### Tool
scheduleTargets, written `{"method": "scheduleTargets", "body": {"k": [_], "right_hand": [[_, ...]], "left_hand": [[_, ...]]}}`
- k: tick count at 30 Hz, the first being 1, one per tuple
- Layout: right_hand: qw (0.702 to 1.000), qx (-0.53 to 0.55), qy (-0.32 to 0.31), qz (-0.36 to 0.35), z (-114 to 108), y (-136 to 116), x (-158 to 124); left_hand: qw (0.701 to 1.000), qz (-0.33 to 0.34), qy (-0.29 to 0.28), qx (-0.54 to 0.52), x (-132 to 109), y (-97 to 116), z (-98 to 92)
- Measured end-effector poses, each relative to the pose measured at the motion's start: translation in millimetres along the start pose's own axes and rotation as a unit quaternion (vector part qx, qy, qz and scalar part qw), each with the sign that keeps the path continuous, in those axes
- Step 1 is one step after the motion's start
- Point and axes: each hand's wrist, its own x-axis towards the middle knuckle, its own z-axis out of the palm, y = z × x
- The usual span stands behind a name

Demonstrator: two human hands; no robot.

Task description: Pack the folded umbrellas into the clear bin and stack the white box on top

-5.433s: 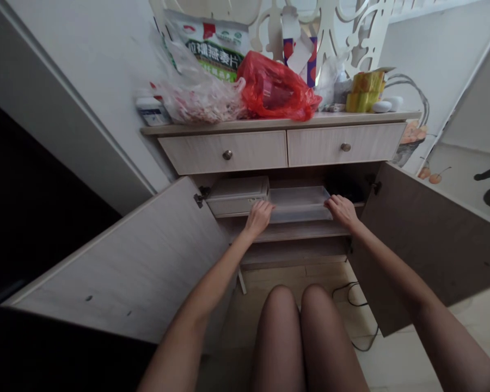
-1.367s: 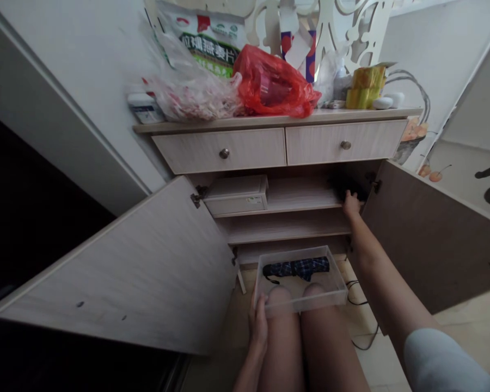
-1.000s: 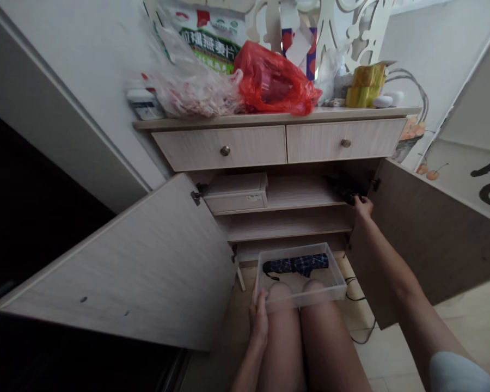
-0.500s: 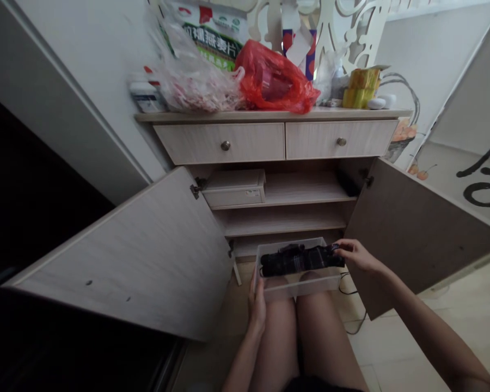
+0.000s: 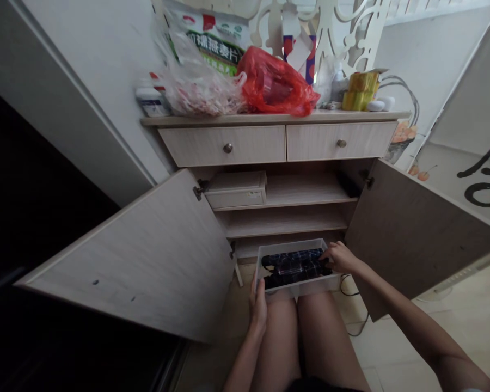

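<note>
Our left hand (image 5: 258, 313) gripped the left edge of the clear plastic tray (image 5: 298, 287), which sat across our knees (image 5: 280, 305) in front of the open cabinet (image 5: 222, 147). Inside lay two dark plaid folded umbrellas (image 5: 292, 268); our right hand (image 5: 340, 258) rested on their right end (gripping or only touching, we could not tell). Above, a white box (image 5: 236, 189) sat at the left end of the shelf (image 5: 306, 191), and a red plastic bag (image 5: 275, 81) lay on the counter (image 5: 351, 115).
</note>
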Motion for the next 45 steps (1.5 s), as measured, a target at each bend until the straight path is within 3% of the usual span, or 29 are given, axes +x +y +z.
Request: {"method": "scheduleTargets", "body": {"k": [5,9,13,15,16,18,20,23,27,30,33,38,40,43,45], "right_hand": [[0.987,-0.140,-0.071,-0.024,-3,-20,18],[0.980,-0.179,-0.080,-0.042,1,-22,24],[0.991,-0.057,-0.072,-0.099,-7,6,30],[0.993,0.045,-0.018,-0.105,-20,33,41],[0.994,0.077,0.033,-0.076,-28,49,48],[0.980,0.079,0.171,0.064,-46,84,68],[0.936,0.039,0.272,0.221,-62,120,90],[0.896,0.018,0.264,0.357,-77,168,119],[0.890,0.044,0.214,0.400,-77,201,144],[0.881,0.047,0.227,0.413,-68,203,152],[0.863,0.068,0.281,0.414,-61,197,153],[0.788,0.196,0.408,0.417,-62,192,142],[0.750,0.278,0.443,0.406,-62,188,130],[0.685,0.469,0.457,0.320,-53,173,94],[0.685,0.547,0.410,0.250,-46,155,61]], "left_hand": [[1.000,-0.002,-0.001,0.013,0,3,1.1],[1.000,0.000,0.009,0.009,0,3,-0.8],[1.000,0.015,0.002,0.016,1,-2,-5.6],[1.000,0.021,-0.005,0.016,1,-5,-7.1],[1.000,0.020,-0.005,0.015,1,-5,-7.3],[1.000,0.015,-0.004,0.010,1,-5,-6.8],[1.000,0.008,-0.004,0.005,1,-4,-5.8],[1.000,0.006,0.003,0.007,1,-3,-5.9],[1.000,-0.006,0.024,0.019,1,-7,-8.9],[0.999,-0.016,0.032,0.033,3,-8,-10.7],[0.999,-0.022,0.030,0.040,6,-8,-11.1],[0.999,-0.020,0.028,0.036,7,-7,-9.7],[0.999,-0.015,0.026,0.030,6,-8,-9.4],[0.999,-0.011,0.018,0.026,6,-11,-9.2],[1.000,-0.010,0.011,0.025,7,-11,-9.0]]}}
